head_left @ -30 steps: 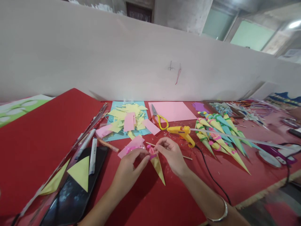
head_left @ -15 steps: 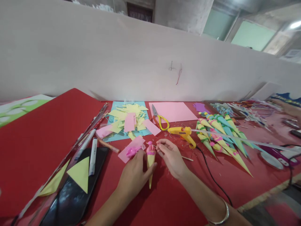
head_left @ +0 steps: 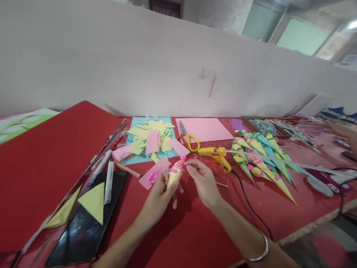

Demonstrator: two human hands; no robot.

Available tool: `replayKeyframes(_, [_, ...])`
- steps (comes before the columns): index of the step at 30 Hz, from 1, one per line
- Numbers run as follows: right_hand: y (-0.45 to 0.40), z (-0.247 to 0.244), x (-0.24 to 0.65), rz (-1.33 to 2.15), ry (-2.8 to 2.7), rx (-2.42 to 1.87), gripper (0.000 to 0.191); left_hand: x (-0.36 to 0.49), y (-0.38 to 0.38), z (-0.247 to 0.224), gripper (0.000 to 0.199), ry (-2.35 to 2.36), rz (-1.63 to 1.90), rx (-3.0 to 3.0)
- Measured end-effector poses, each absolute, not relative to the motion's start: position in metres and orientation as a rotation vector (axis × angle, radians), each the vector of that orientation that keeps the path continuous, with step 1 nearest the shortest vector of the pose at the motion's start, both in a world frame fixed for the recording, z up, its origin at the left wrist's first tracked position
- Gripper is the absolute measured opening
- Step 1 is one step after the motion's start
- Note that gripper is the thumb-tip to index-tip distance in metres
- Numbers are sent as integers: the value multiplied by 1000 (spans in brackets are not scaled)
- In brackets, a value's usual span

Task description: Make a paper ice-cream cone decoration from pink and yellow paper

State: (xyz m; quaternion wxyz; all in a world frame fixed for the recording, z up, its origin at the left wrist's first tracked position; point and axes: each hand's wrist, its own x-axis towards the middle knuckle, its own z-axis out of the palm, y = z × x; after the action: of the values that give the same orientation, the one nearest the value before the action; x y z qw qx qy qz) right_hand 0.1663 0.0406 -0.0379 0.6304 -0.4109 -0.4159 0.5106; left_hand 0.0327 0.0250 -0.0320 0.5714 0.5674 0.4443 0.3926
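Observation:
A small yellow paper cone (head_left: 174, 178) with a pink top and a pink ball at its tip is in my left hand (head_left: 161, 193), pinched between thumb and fingers. My right hand (head_left: 205, 182) has its thumb and fingertips together beside the cone's pink top; what they pinch, if anything, is too small to make out. Just left of the cone, a shiny pink packet (head_left: 153, 177) lies on a pink paper piece (head_left: 143, 181). The yellow glue gun (head_left: 216, 153) rests behind my right hand, near the yellow-handled scissors (head_left: 192, 140).
Finished cones (head_left: 260, 152) are heaped at the right. Yellow and pink paper scraps (head_left: 152, 137) cover a blue sheet. A black phone-like slab (head_left: 83, 230) and a marker (head_left: 109, 182) lie at the left. The glue gun's black cord (head_left: 247, 197) curves past my right forearm. Another person's arm (head_left: 341, 130) shows far right.
My left hand has raised and tilted the cone, its pink top now leaning right. My right fingertips have moved up slightly beside it.

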Motion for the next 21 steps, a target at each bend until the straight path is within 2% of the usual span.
replayKeyframes(6, [39,-34,166,1128,-1079,-906,6,33,23,-34,31,1062,875,1295])
replayKeyframes(11, [35,-28,166,1135,-1187,-897,6,33,19,-31,44,1101,794,1306])
replayKeyframes(21, [35,-26,165,1209,-1116,-927,8,32,21,-32,37,1155,843,1282])
